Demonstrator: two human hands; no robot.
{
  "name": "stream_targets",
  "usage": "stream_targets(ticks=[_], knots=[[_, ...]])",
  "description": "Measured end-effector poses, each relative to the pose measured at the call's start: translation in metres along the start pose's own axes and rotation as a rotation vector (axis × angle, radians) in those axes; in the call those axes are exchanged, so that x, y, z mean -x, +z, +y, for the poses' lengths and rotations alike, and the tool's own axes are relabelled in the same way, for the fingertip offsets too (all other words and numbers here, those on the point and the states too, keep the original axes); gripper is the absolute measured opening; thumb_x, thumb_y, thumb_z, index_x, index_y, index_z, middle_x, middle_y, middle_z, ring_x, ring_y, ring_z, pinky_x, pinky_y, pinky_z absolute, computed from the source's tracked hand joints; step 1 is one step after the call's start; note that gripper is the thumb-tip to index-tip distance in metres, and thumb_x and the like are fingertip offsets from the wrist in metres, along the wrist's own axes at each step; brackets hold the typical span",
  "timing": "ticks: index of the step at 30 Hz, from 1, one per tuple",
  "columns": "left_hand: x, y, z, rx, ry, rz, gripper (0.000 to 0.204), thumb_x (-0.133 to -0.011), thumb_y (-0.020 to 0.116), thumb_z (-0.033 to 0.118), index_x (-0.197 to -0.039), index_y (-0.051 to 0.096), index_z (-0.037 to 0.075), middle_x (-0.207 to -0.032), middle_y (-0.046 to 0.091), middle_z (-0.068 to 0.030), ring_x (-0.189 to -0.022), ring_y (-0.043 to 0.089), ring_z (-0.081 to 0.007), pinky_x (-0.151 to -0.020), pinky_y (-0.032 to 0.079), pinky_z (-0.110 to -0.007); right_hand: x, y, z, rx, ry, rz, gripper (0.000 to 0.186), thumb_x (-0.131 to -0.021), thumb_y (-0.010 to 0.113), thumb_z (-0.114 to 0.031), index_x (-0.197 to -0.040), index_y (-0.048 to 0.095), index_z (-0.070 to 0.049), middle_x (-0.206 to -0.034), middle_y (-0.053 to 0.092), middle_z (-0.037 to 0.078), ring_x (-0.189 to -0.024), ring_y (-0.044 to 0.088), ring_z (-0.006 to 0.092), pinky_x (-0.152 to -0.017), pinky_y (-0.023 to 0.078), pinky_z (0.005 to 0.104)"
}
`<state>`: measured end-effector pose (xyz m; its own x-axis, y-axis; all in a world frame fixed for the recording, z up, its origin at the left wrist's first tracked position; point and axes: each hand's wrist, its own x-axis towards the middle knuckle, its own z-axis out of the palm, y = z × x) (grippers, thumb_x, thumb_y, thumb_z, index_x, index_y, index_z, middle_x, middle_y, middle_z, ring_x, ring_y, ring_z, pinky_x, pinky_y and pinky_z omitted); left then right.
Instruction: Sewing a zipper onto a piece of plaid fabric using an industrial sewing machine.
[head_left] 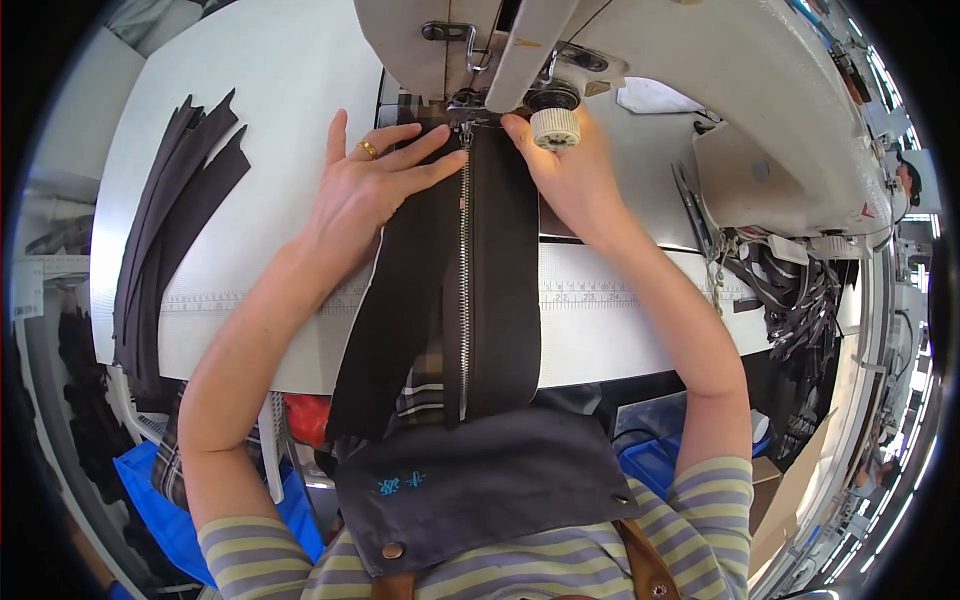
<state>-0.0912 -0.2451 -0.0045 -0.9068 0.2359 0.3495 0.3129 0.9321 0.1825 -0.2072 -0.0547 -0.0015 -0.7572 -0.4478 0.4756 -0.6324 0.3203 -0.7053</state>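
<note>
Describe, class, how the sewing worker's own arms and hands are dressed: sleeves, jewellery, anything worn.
Both forearms are bare from above the elbow down. Short sleeves carry horizontal stripes in yellow-green and grey-purple. The left hand wears a gold ring on one finger; the right hand shows no ring, glove or watch. A dark apron with brown leather straps covers the chest.

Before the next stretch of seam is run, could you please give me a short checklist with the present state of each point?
1. Left hand flat on the dark fabric, left of the zipper: ok.
2. Right hand at the fabric's right edge beside the presser foot: ok.
3. Zipper straight toward the foot: ok.
4. Fingertips away from the needle: cannot tell, hidden by the machine head.
5. Spare dark strips lying apart from the seam: ok.
</note>
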Motion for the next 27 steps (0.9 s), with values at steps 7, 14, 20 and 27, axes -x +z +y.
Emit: stream_targets(ticks=[7, 14, 20, 27], knots=[[0.0, 0.0, 0.0, 0.002, 0.005, 0.002, 0.052, -0.079, 0.06, 0.005, -0.126, 0.062, 0.027, -0.132, 0.06, -0.0024, -0.122, 0.053, -0.0258, -0.11, 0.016, -0.066, -0.001, 0.01, -0.005, -0.415, 0.04, -0.047, 0.016, -0.086, 0.061, -0.011, -0.08, 0.062, 0.003, -0.061, 0.058, 0.004, -0.056, 0.057, 0.0159, -0.051, 0.044, 0.0317], [0.0, 0.001, -0.001, -0.02, -0.001, 0.004, 0.051, -0.079, 0.061, 0.006, -0.126, 0.063, 0.027, -0.132, 0.059, -0.0019, -0.122, 0.054, -0.0249, -0.11, 0.016, -0.065, -0.01, -0.021, -0.01, -0.434, 0.491, -0.31, 0.017, -0.084, 0.073, -0.019, -0.085, 0.069, -0.002, -0.069, 0.062, 0.001, -0.054, 0.051, 0.0087, -0.053, 0.042, 0.0231], [0.0, 0.001, 0.001, -0.024, -0.01, 0.01, 0.053, -0.079, 0.059, 0.004, -0.126, 0.062, 0.028, -0.132, 0.06, -0.0008, -0.121, 0.054, -0.0241, -0.11, 0.015, -0.066, 0.005, -0.001, -0.007, 0.177, 0.032, -0.296, 0.024, -0.084, 0.074, -0.023, -0.103, 0.072, -0.008, -0.072, 0.063, 0.004, -0.064, 0.058, 0.0124, -0.059, 0.047, 0.0266], [0.004, -0.007, 0.003, -0.049, 0.101, 0.001, 0.054, -0.075, 0.061, 0.002, -0.123, 0.063, 0.026, -0.131, 0.06, -0.0002, -0.117, 0.056, -0.0225, -0.108, 0.016, -0.069, 0.003, 0.0, 0.003, 0.172, -0.031, -0.313, 0.024, -0.085, 0.072, -0.022, -0.104, 0.072, -0.007, -0.088, 0.071, 0.008, -0.076, 0.066, 0.0153, -0.069, 0.052, 0.0265]])
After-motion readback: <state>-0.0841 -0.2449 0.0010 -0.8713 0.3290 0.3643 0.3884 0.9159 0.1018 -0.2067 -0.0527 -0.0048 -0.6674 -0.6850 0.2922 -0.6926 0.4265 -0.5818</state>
